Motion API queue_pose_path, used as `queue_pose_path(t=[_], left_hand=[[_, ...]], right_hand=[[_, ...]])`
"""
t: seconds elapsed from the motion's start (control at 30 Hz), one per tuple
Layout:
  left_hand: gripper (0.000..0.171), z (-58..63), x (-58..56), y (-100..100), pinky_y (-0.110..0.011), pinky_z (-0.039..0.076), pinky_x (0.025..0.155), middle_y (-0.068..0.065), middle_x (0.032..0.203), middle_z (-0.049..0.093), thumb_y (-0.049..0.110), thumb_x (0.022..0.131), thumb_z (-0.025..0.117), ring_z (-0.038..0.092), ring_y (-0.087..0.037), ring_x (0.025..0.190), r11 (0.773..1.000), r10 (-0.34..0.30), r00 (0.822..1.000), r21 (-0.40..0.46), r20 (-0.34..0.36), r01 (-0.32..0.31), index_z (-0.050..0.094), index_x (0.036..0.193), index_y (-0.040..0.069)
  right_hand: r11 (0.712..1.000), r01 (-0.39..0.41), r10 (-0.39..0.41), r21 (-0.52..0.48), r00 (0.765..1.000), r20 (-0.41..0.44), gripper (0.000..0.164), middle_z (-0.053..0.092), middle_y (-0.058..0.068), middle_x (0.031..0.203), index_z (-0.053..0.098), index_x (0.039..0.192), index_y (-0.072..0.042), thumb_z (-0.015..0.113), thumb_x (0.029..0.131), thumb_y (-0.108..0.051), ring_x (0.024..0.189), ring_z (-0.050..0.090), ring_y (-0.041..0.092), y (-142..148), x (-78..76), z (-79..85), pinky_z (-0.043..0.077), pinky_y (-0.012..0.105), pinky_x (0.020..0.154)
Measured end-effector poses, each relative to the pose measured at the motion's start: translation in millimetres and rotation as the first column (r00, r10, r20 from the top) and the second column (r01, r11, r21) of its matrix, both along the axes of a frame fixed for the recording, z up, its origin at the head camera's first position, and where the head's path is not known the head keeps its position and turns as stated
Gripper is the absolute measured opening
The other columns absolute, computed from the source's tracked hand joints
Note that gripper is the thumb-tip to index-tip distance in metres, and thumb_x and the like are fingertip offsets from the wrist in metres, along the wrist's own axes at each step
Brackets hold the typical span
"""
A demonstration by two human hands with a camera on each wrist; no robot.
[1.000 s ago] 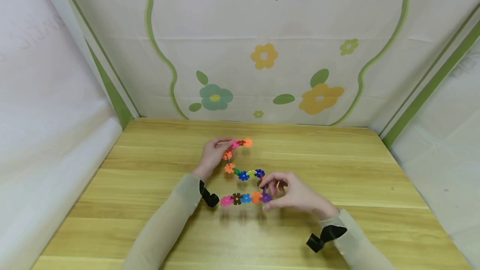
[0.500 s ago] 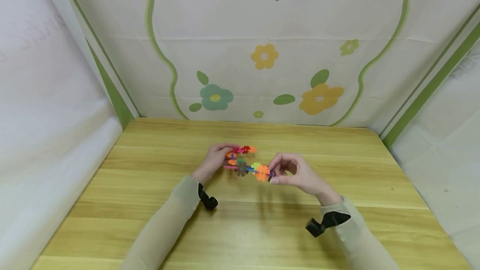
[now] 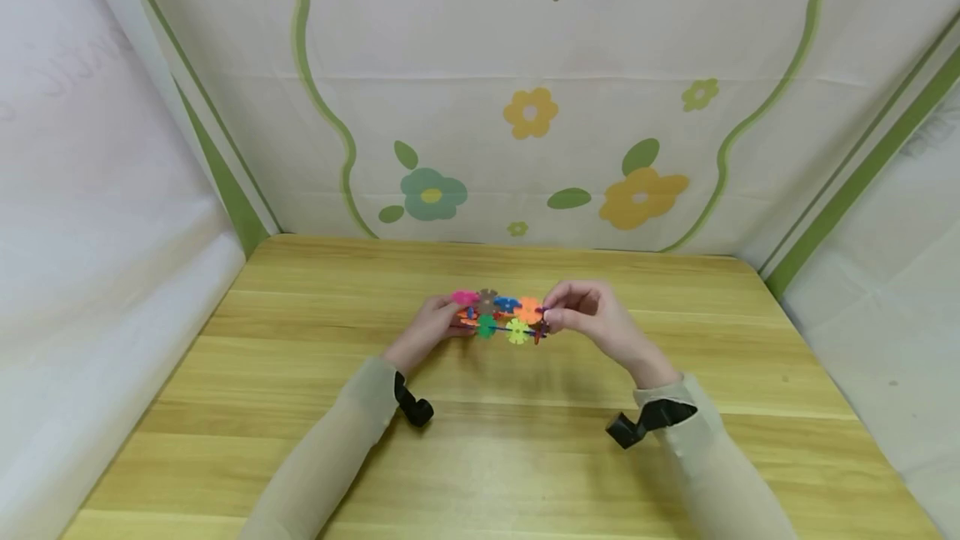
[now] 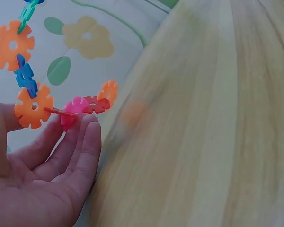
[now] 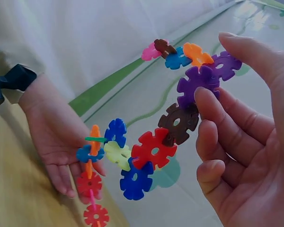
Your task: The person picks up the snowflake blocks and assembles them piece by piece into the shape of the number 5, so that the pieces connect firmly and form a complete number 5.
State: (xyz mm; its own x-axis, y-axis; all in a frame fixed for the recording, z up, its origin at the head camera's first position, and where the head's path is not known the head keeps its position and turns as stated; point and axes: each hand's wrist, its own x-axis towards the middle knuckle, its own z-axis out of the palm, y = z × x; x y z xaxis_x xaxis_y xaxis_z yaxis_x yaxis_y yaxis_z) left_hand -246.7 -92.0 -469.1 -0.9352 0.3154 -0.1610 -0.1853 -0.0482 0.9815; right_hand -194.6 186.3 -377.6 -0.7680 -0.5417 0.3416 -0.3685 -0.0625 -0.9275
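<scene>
A chain of interlocking plastic snowflake discs (image 3: 528, 311) is held above the table between both hands. My left hand (image 3: 424, 330) pinches its left part; in the left wrist view an orange disc (image 4: 23, 112) lies against the thumb, and a pink disc (image 4: 75, 108) is at the fingertips. My right hand (image 3: 603, 325) pinches the purple discs (image 5: 199, 85) at the other bend. From there a brown disc (image 5: 178, 122), a red disc (image 5: 154, 149) and blue ones lead down toward the left hand. A short arm with pink, brown, blue and orange discs (image 5: 195, 54) sticks out past the purple ones.
Under the hands is a light wooden table (image 3: 480, 473). White cloth walls (image 3: 480, 40) with printed flowers and leaves stand behind it and at both sides. Each sleeve cuff carries a black wrist mount (image 3: 416, 408).
My right hand has moved up and away from me, swinging the near row of discs over toward the far side. The chain has folded together. My left hand has barely shifted and keeps its grip.
</scene>
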Motion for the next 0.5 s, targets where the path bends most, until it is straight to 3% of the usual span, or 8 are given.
queue_pose_path(t=[0.27,0.4,0.5], left_hand=[[0.054,6.0,2.1,-1.7,-0.040,0.056,0.092,-0.023,0.117,0.067,0.041,0.108,0.050,0.068,-0.033,0.103,0.999,-0.006,1.000,-0.051,-0.030,0.004,0.062,0.128,-0.008],[0.053,12.3,8.5,0.9,-0.042,0.054,0.096,-0.023,0.123,0.065,0.046,0.105,0.055,0.065,-0.038,0.111,0.995,0.016,0.992,-0.095,-0.129,-0.028,0.066,0.126,-0.001],[0.047,24.7,19.7,8.2,-0.047,0.052,0.098,-0.015,0.120,0.068,0.046,0.102,0.061,0.064,-0.034,0.112,0.987,0.054,0.969,-0.134,-0.239,-0.088,0.068,0.125,0.006]], right_hand=[[0.989,0.148,-0.148,0.001,0.989,0.019,0.008,0.071,0.008,0.086,0.071,0.099,-0.002,0.068,0.097,-0.009,0.075,0.066,0.020,-3.9,-9.1,25.4,0.057,0.032,0.070],[0.979,0.203,-0.204,0.028,0.978,0.043,0.009,0.071,0.010,0.086,0.073,0.098,-0.004,0.070,0.096,-0.012,0.077,0.067,0.021,-7.3,-10.8,31.9,0.057,0.033,0.072],[0.974,0.223,-0.225,0.045,0.973,0.047,0.010,0.070,0.011,0.085,0.073,0.098,-0.004,0.071,0.097,-0.013,0.076,0.066,0.022,-8.1,-10.6,33.4,0.055,0.031,0.069]])
